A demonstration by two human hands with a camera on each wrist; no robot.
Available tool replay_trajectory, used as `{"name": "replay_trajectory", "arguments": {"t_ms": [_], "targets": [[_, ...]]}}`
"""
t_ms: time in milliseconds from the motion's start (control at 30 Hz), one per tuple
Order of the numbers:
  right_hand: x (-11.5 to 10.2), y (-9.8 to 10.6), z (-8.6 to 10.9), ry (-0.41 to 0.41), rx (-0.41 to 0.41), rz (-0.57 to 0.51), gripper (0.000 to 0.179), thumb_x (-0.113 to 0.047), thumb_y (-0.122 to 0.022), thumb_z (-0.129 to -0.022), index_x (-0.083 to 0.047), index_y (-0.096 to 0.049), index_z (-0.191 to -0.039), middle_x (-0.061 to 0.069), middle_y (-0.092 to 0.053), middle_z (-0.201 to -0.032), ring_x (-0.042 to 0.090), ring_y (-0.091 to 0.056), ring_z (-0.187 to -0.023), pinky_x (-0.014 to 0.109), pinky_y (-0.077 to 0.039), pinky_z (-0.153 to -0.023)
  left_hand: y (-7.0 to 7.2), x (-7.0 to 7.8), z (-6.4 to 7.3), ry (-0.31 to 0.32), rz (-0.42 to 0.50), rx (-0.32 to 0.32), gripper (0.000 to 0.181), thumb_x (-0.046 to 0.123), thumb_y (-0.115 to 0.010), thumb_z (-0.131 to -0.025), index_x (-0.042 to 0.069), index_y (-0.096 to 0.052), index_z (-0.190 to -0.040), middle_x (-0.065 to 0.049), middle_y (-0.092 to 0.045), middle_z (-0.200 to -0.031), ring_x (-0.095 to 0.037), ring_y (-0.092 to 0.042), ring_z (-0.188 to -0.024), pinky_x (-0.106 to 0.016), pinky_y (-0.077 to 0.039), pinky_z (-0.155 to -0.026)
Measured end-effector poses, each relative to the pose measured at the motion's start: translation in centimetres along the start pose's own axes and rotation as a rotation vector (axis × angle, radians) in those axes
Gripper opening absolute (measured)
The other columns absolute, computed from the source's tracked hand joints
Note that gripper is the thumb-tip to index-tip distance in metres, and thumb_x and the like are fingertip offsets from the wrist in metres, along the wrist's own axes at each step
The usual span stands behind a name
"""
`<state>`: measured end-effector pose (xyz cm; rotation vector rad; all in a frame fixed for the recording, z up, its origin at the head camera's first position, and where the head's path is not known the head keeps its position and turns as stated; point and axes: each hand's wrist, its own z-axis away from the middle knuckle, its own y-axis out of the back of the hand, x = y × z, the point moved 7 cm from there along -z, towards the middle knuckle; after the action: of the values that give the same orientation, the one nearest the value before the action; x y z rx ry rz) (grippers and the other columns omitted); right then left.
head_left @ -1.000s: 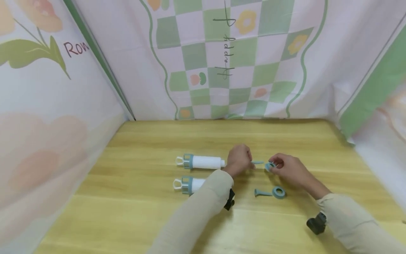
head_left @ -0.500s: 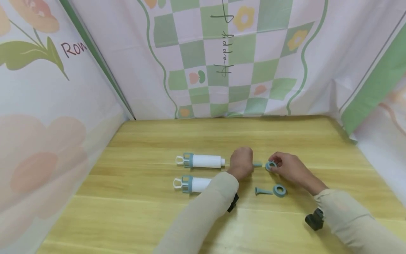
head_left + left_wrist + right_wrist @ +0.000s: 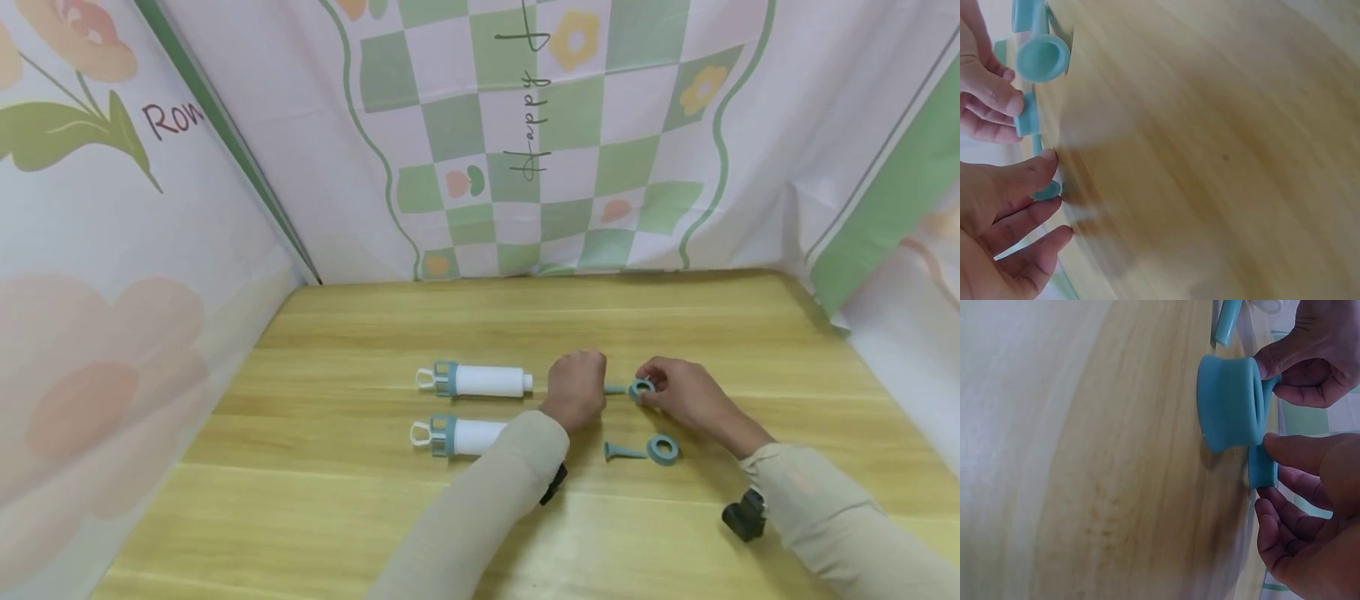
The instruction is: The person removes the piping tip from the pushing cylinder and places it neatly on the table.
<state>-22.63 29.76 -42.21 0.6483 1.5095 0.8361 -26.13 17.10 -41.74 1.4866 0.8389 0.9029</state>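
Note:
In the head view my left hand [image 3: 576, 388] pinches a blue-green stem [image 3: 616, 390]. Its flared end [image 3: 1047, 190] shows between thumb and fingers in the left wrist view. My right hand [image 3: 686, 395] pinches a blue-green ring [image 3: 641, 390], thumb on one side and fingers on the other. The stem's thin end points at this ring, right at its edge. Closer to me lie a matching trumpet-shaped stem [image 3: 624, 452] and a second ring [image 3: 662, 450], side by side on the table. That ring [image 3: 1225, 403] stands large in front of both hands in the right wrist view.
Two white cylinders with blue-green cage-like collars and white loop handles lie left of my hands, a far one [image 3: 491, 381] and a near one [image 3: 474, 437]. My left sleeve [image 3: 480, 508] covers part of the near cylinder. A printed curtain [image 3: 300, 167] rises behind the wooden table [image 3: 247, 500].
My left hand has turned knuckles-up and shifted slightly right and nearer, bringing the stem in line with the ring. The right hand keeps its pinch almost in place.

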Motion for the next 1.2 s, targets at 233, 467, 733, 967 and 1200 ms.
{"name": "replay_trajectory", "arguments": {"t_ms": [233,467,733,967,1200], "targets": [[-0.3,0.1,0.1,-0.003,0.008,0.003,0.031,-0.014,-0.078,-0.088,0.004,-0.066,-0.109,0.010,-0.066,-0.094,0.026,-0.059,-0.086,0.045,-0.049,-0.075,0.2,-0.2,0.3,0.011,0.030,-0.023,0.015,0.017,-0.083,-0.082,0.019,-0.067,-0.080,0.008,-0.058,-0.065,-0.005,-0.050,-0.054,-0.021,-0.043,-0.044],[-0.3,0.2,0.4,-0.026,0.005,-0.020,0.045,-0.019,-0.078,-0.088,0.009,-0.060,-0.119,0.018,-0.066,-0.100,0.034,-0.063,-0.092,0.051,-0.050,-0.080,0.4,-0.7,0.2,0.015,0.082,-0.044,0.025,0.025,-0.091,-0.074,0.019,-0.067,-0.082,0.008,-0.061,-0.070,-0.007,-0.055,-0.061,-0.024,-0.048,-0.050],[-1.1,1.1,1.2,-0.025,0.026,-0.014,0.056,-0.029,-0.074,-0.091,0.009,-0.055,-0.127,0.032,-0.061,-0.115,0.046,-0.062,-0.100,0.058,-0.050,-0.082,1.9,-1.0,0.6,0.014,0.135,-0.021,0.029,0.026,-0.091,-0.075,0.018,-0.070,-0.093,0.009,-0.065,-0.081,-0.006,-0.058,-0.067,-0.021,-0.047,-0.052],[-1.9,1.6,2.0,-0.024,0.051,0.017,0.056,-0.029,-0.073,-0.092,0.008,-0.054,-0.130,0.035,-0.058,-0.120,0.050,-0.058,-0.104,0.061,-0.048,-0.082,4.3,-2.0,1.5,0.004,0.150,-0.027,0.038,0.033,-0.087,-0.080,0.020,-0.072,-0.111,0.009,-0.071,-0.106,-0.008,-0.065,-0.090,-0.020,-0.052,-0.065],[-2.6,1.9,3.5,-0.008,0.085,0.056,0.057,-0.035,-0.065,-0.098,0.007,-0.053,-0.134,0.033,-0.053,-0.130,0.051,-0.050,-0.114,0.066,-0.043,-0.088,6.5,-4.3,3.3,-0.058,0.067,0.005,0.040,0.042,-0.077,-0.087,0.018,-0.070,-0.117,0.004,-0.070,-0.109,-0.013,-0.066,-0.095,-0.023,-0.053,-0.070]]}}
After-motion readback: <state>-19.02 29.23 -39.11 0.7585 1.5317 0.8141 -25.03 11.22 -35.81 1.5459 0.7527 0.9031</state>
